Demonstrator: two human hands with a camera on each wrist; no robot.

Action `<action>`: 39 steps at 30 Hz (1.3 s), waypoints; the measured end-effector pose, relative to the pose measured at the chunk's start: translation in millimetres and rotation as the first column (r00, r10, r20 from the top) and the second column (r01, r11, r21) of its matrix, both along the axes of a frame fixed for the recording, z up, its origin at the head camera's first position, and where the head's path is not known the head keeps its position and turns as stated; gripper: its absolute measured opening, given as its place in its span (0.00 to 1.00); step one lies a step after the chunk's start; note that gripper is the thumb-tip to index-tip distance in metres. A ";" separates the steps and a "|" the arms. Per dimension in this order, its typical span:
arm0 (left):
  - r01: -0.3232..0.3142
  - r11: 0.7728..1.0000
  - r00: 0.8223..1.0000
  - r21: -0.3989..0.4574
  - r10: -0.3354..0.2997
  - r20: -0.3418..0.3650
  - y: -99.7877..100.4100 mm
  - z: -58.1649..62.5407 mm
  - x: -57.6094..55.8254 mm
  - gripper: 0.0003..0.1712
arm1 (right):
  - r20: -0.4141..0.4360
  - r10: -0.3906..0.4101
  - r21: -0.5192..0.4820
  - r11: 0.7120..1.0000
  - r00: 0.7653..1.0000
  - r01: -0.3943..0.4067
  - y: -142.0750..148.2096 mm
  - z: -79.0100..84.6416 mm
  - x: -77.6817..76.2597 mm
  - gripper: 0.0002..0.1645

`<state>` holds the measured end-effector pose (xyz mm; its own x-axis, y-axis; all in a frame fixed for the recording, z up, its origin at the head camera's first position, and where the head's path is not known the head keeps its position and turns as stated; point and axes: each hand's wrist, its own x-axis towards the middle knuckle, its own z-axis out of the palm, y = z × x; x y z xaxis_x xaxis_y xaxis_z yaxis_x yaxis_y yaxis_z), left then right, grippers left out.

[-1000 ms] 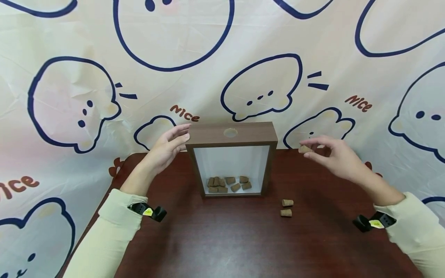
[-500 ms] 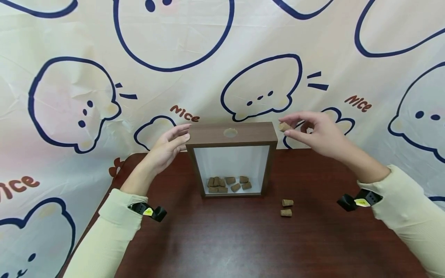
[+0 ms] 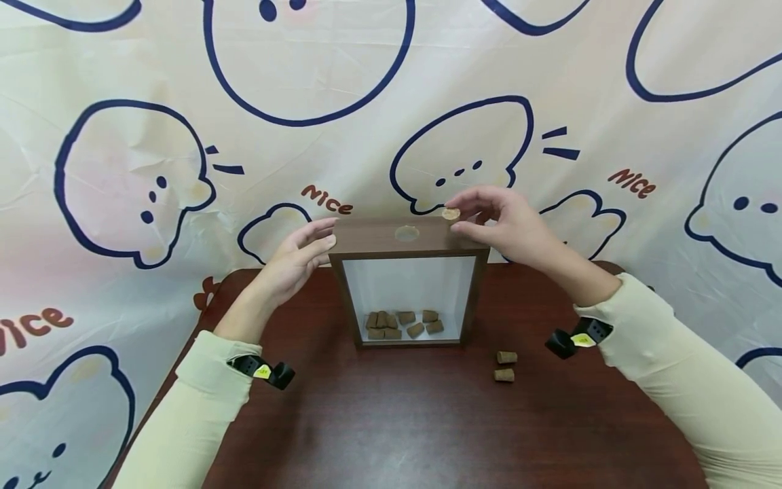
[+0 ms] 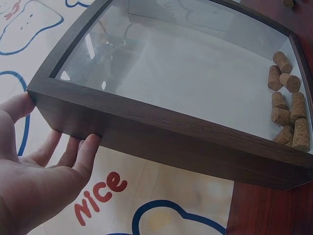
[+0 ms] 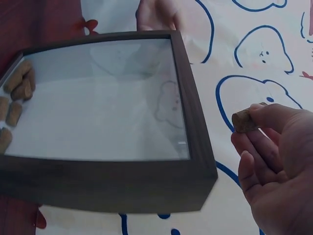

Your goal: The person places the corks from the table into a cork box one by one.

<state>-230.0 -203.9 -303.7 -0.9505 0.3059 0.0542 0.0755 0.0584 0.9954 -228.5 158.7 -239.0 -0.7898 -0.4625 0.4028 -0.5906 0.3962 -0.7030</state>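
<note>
A brown wood-framed box (image 3: 411,238) with a clear front stands upright on the table, a round hole (image 3: 406,233) in its top. Several corks (image 3: 381,319) lie at its bottom, behind the pane. My right hand (image 3: 497,221) pinches another cork (image 3: 451,214) between thumb and fingers, just above the right part of the box top; it also shows in the right wrist view as a tan cork (image 5: 244,121). At the box's upper left corner, my left hand (image 3: 299,255) touches the frame with relaxed fingers; the left wrist view shows its fingertips (image 4: 88,147) against the side panel.
Two loose corks lie on the dark red table (image 3: 391,421), right of the box: an upper cork (image 3: 506,357) and a lower cork (image 3: 504,375). A cartoon-printed cloth (image 3: 342,156) hangs close behind the table.
My right hand has moved left and up with its cork, from beside the box to above its top. The left hand has stayed at the corner.
</note>
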 end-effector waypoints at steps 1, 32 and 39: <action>0.000 1.000 1.000 0.001 0.000 0.000 0.3 -0.1 0.0 0.34 | 0.015 0.011 -0.009 1.000 1.000 -0.011 -3.2 -0.9 -1.9 0.18; -0.004 1.000 1.000 0.012 0.003 0.015 0.2 -0.6 -0.2 0.34 | 0.022 0.032 0.087 0.996 0.999 -0.034 -20.5 -3.6 -6.2 0.19; -0.002 1.000 1.000 0.011 0.002 0.014 -0.1 -0.5 -1.4 0.34 | -0.003 -0.069 0.142 0.987 0.998 0.069 29.2 -9.3 12.7 0.22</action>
<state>-231.4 -204.0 -304.2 -0.9518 0.3037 0.0437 0.0610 0.0480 0.9970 -215.8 187.9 -248.3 -0.8226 -0.4592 0.3353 -0.5569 0.5317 -0.6381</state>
